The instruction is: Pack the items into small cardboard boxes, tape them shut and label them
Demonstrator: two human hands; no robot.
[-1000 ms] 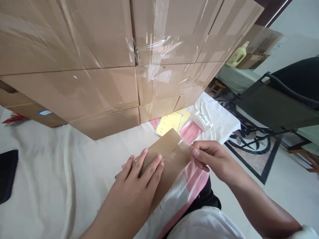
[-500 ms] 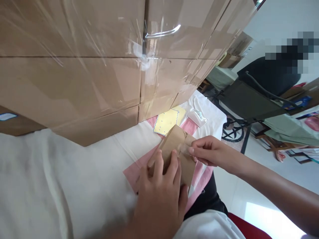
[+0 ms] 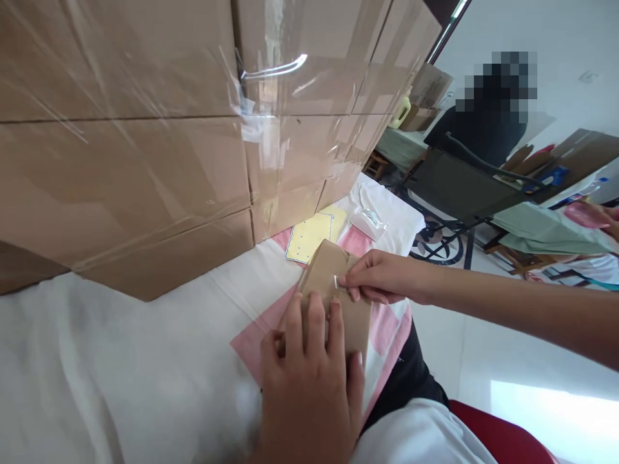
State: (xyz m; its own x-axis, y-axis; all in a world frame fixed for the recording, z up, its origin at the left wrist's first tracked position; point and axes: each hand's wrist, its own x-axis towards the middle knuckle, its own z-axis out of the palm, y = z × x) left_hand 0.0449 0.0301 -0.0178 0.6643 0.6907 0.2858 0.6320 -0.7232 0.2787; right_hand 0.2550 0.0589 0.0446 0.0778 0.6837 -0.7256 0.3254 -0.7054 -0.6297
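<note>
A small brown cardboard package (image 3: 325, 261) lies at a slant on the cloth-covered table. My left hand (image 3: 307, 361) rests on its near part, fingers spread and pressing lightly down. On the package's upper face, my right hand (image 3: 372, 277) has its thumb and fingers pinched on a small piece of clear tape (image 3: 337, 281). Part of the tape is hidden by the fingertips. Just beyond the package are a yellow card (image 3: 309, 237) with a blue wavy outline and a white tape dispenser (image 3: 370, 224).
Large cartons (image 3: 188, 167) wrapped in clear film form a wall behind the table. White cloth (image 3: 159, 361) and a pink-and-white cloth (image 3: 258, 335) lie underneath. At right, a person in dark clothing (image 3: 478, 135) sits on a chair (image 3: 464, 187); another person's hand (image 3: 612, 222) shows at the edge.
My right hand has moved in over the package, and the tape it held raised is now down against the cardboard. My left hand stays on the package. The camera view has shifted right.
</note>
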